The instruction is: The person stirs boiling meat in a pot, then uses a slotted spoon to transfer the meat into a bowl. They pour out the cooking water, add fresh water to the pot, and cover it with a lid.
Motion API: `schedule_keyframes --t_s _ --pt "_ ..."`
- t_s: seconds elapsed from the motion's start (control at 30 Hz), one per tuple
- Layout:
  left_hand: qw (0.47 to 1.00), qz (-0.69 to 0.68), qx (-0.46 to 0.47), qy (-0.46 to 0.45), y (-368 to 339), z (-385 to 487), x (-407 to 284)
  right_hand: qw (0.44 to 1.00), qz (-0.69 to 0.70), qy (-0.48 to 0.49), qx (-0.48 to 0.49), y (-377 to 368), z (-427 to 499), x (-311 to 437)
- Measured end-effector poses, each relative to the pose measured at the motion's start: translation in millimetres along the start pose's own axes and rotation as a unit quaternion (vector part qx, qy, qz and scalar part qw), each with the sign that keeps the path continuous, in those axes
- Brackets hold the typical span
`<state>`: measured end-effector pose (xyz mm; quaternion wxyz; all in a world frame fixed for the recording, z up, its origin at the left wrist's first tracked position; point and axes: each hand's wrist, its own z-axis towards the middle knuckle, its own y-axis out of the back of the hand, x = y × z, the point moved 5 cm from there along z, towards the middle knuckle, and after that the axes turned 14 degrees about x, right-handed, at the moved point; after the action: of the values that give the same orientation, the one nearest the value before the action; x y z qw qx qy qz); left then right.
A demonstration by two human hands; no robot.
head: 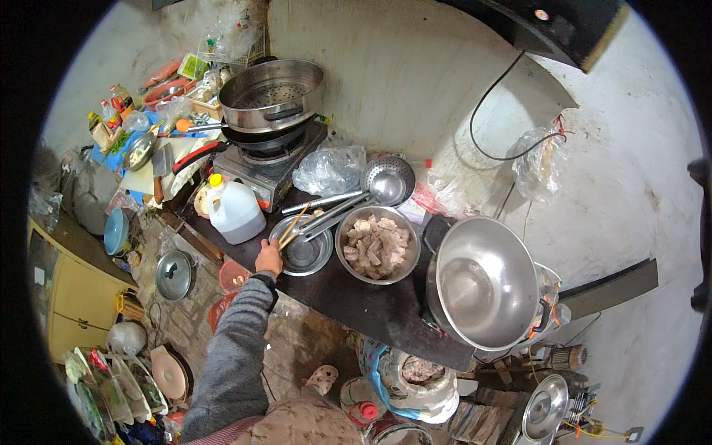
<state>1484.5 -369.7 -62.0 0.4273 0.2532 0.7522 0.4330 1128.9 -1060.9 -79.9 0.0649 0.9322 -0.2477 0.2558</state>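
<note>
My left hand (pixel 269 258) reaches to the near rim of a steel bowl (pixel 312 269) and grips a pair of wooden chopsticks (pixel 295 225), which slant over it. Whether a finger also touches the rim cannot be told. A steel ladle (pixel 387 188) and a perforated skimmer (pixel 405 169) lie with their handles towards this bowl. Just right of it stands a steel basin (pixel 410 270) heaped with pale chunks of meat (pixel 378 247). A white plastic jug (pixel 238 217) with a yellow cap, partly full, is left of my hand. My right hand is out of view.
Behind the jug, a gas stove (pixel 245 172) carries a wok (pixel 272 139) under a steamer pot (pixel 272 114). A large steel pot (pixel 484 283) stands tilted at the table's right. A cleaver (pixel 162 161) lies at the left. An open sack (pixel 439 397) sits below the table (pixel 356 303).
</note>
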Motion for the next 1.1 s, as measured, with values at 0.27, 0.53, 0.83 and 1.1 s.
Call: schedule_keyframes --t_s 0.27,0.53,0.83,1.1 --pt "0.988 -0.124 -0.058 -0.076 -2 -16 46 1.0 0.002 -0.014 -0.021 1 -14 -10" --pt "0.982 -0.172 0.056 -0.048 -17 -75 92 0.999 0.024 0.01 -0.036 53 -49 -40" --pt "0.89 -0.45 0.073 -0.018 -38 -210 141 0.994 0.068 0.081 0.004 139 -76 -80" --pt "0.925 -0.369 0.03 -0.089 24 -362 -104 0.982 0.181 0.058 -0.009 333 -62 -156"
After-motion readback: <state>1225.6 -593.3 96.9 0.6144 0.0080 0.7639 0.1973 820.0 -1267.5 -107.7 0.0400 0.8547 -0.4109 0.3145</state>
